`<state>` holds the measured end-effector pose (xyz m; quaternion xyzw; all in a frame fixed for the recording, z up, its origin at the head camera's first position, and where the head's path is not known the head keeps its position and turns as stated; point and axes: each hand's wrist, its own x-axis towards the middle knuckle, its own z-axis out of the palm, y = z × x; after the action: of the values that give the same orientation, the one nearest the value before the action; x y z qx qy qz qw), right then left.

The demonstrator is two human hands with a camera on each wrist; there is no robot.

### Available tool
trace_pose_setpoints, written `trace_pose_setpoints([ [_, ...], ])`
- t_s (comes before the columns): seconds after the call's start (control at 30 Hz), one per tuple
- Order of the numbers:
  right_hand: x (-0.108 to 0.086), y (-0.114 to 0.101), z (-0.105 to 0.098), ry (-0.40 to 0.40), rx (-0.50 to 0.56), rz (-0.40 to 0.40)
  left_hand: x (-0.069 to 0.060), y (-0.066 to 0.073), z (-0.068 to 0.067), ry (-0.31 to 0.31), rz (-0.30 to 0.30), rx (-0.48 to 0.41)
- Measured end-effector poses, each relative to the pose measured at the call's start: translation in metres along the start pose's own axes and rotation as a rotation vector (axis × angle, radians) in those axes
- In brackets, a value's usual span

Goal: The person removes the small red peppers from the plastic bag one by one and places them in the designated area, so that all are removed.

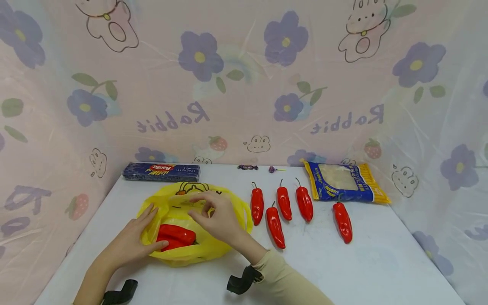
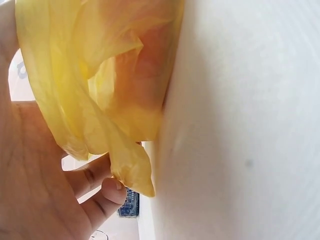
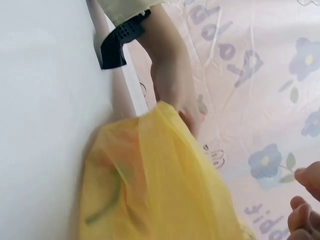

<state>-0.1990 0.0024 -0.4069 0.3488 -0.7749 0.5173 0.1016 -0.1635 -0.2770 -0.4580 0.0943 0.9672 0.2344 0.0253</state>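
Fingers of the left hand: spread, touching the yellow bag at its left side, thumb over the near rim; they look more like a steadying touch than a clench. Fingers of the right hand: loosely bent above the bag's mouth, a gap between thumb and forefinger, nothing visible in them; appear released.

Bag sits on the left half of the tabletop, mouth gaping. Inside, near its left end: at least one red pepper, perhaps two overlapping; count unclear.

Progress, my judgement: partway. Done: the pepper load in the bag. Left: five red peppers outside. Four lie grouped right of the bag, mid-tabletop; the fifth pepper lies apart, toward the right edge.

Apparently untouched: spaghetti pack at the far left corner, wrapped candy and lollipop along the far edge, blue-and-yellow packet near the far right corner. No hand touches any of these.
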Motion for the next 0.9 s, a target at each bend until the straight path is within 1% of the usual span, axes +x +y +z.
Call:
trace_pose_setpoints([
  [0.07,0.001,-0.002,0.007,-0.033,-0.016,-0.028,0.000,0.000,0.000,0.003,0.006,0.004],
  [0.1,0.001,-0.003,0.010,-0.052,-0.025,-0.024,0.000,0.000,0.000,0.005,0.009,0.005],
  [0.17,0.003,-0.001,0.016,-0.086,-0.054,0.018,0.000,0.000,-0.001,0.013,0.017,0.005],
  [0.27,0.002,0.006,0.023,-0.130,-0.106,0.143,-0.001,-0.001,0.000,0.017,0.023,0.002],
  [0.4,-0.004,0.017,0.032,-0.183,-0.197,0.312,-0.001,-0.001,0.000,0.012,0.022,-0.001],
  [0.47,-0.008,0.021,0.034,-0.202,-0.233,0.368,-0.001,0.000,0.001,0.014,0.023,0.000],
  [0.5,-0.010,0.023,0.035,-0.207,-0.247,0.383,-0.001,0.000,0.002,0.016,0.024,0.002],
  [0.6,-0.014,0.027,0.037,-0.205,-0.250,0.404,-0.001,-0.001,0.001,0.024,0.028,0.011],
  [0.73,-0.017,0.031,0.037,-0.207,-0.222,0.410,-0.001,-0.001,0.002,0.028,0.034,0.012],
  [0.9,-0.019,0.033,0.032,-0.276,-0.210,0.410,-0.001,0.000,0.003,0.017,0.022,0.004],
])
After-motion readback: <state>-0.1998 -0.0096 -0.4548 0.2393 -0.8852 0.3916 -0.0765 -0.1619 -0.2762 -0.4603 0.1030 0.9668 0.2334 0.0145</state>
